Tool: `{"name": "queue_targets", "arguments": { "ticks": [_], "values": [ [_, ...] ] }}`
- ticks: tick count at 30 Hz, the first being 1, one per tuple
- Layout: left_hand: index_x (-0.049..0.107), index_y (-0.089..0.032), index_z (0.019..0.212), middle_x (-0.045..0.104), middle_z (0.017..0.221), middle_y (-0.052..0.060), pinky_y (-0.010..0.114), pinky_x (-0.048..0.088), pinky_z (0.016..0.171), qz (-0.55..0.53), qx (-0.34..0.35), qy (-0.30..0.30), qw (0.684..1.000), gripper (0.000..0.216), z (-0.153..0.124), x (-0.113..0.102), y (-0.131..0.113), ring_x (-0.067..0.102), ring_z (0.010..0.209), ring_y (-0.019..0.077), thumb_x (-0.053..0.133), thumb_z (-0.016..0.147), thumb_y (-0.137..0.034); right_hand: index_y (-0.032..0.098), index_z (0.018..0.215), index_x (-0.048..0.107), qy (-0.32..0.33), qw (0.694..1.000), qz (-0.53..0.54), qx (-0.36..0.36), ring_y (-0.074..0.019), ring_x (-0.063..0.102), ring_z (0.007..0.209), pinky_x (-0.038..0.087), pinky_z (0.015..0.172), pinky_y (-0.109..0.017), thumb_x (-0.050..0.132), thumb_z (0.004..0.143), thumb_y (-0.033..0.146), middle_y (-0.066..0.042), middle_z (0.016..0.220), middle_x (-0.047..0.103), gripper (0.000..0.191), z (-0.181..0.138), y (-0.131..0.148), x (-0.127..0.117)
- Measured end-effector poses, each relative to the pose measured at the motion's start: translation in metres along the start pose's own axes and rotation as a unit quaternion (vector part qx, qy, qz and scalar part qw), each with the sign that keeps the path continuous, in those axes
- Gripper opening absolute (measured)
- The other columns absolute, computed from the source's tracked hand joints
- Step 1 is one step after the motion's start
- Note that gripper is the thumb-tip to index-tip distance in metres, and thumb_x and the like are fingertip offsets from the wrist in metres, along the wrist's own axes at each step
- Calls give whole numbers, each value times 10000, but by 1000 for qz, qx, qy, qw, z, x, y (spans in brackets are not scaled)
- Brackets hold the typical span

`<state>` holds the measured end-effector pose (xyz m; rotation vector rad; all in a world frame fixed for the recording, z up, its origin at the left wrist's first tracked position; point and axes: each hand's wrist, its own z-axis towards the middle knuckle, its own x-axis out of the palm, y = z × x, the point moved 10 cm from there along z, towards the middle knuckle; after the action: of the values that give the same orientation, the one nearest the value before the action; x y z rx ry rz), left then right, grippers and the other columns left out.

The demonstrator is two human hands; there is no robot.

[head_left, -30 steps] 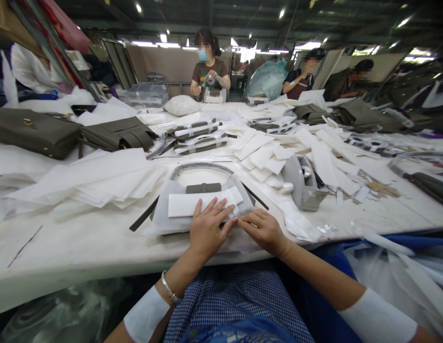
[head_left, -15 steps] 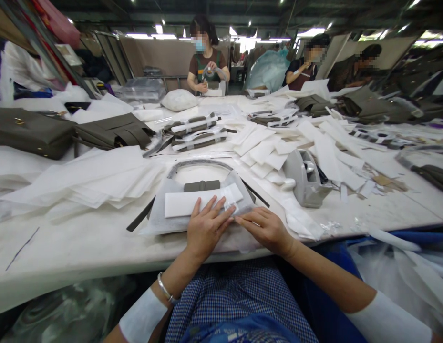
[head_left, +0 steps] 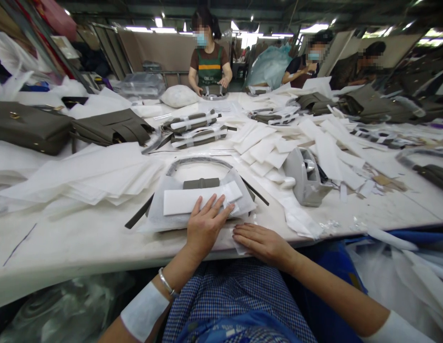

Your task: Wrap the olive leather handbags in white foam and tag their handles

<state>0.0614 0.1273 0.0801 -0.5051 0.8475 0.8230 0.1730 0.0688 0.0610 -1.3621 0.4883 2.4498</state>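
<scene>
A handbag part wrapped in thin white foam sheet (head_left: 159, 216) lies before me, its handle loop (head_left: 200, 161) covered in clear wrap. Across its front sits a thick white foam strip (head_left: 178, 202), below an olive-grey piece (head_left: 201, 183). My left hand (head_left: 209, 224) rests with spread fingers on the strip and wrap. Close to the table edge, my right hand (head_left: 262, 242) lies flat, palm down, its fingers stretched out over a clear, thin piece of film (head_left: 241, 247). Dark straps (head_left: 139, 213) stick out from beneath the wrapped part.
A grey tape dispenser (head_left: 307, 178) stands to the right, among loose white foam pieces (head_left: 260, 150). Stacked foam sheets (head_left: 88, 178) spread out at left, near olive-grey handbags (head_left: 112, 127). Wrapped handles (head_left: 198, 138) lie farther back. A co-worker (head_left: 209, 62) stands across the table.
My right hand has moved down from the wrap's edge to the table edge and flattened. My left hand stays on the wrapped part. The co-worker opposite has lowered the handled piece.
</scene>
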Motion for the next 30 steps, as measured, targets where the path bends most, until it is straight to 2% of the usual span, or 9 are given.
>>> {"name": "queue_targets", "arguments": {
  "ticks": [3,5,7,9,13,21,25,30],
  "values": [
    [576,-341,1322,560,1411,31,560,343,1122,-1,0,-1,1000,369,1,-1,-1,516,1314,274,547,967,-245,157,1324,566,-65,997,30,24,-214,634,1171,543,1001,-420,517,943,104,-138,1201,700,388,3,-1,-7],
    [574,-339,1325,559,1412,33,558,344,1121,2,0,1,1000,370,1,-1,-1,513,1317,274,541,970,-242,180,1288,597,-103,990,55,75,-199,656,1127,561,975,-388,493,931,68,-118,1160,717,388,3,-10,-12],
    [571,-338,1329,553,1417,32,558,342,1122,7,0,5,1000,370,1,-1,-1,506,1323,275,533,974,-244,196,1216,642,-124,981,76,127,-197,674,1084,578,941,-365,487,912,50,-95,1110,733,370,1,-21,-14],
    [566,-336,1336,544,1426,35,560,340,1123,11,2,7,1000,373,0,0,-1,500,1329,278,531,975,-248,200,1150,669,-127,978,85,144,-199,692,1037,579,933,-370,487,895,44,-75,1064,748,349,2,-25,-13],
    [553,-332,1350,523,1445,35,560,335,1126,20,9,8,1000,387,-2,2,-2,487,1340,281,534,973,-246,191,1123,671,-116,987,62,96,-190,708,1010,565,952,-383,457,901,44,-63,1064,756,342,10,-11,-14],
    [538,-326,1368,521,1447,34,571,329,1133,27,2,21,999,409,-2,7,-1,468,1355,286,519,973,-221,186,1068,670,-123,991,-6,48,-173,733,915,605,848,-343,461,933,58,-63,984,772,280,12,23,-20],
    [533,-321,1375,520,1447,42,579,332,1131,21,5,22,1000,419,-1,6,-2,464,1357,289,513,971,-213,179,1075,668,-121,991,-5,50,-174,731,927,602,855,-343,461,939,61,-63,1002,770,274,16,25,-28],
    [501,-305,1402,533,1442,57,590,303,1147,7,22,29,999,446,-2,7,-3,459,1361,274,508,969,-200,208,1068,684,-125,990,-3,61,-156,730,890,590,842,-317,479,943,83,-38,984,775,271,35,13,-51]
  ]
}}
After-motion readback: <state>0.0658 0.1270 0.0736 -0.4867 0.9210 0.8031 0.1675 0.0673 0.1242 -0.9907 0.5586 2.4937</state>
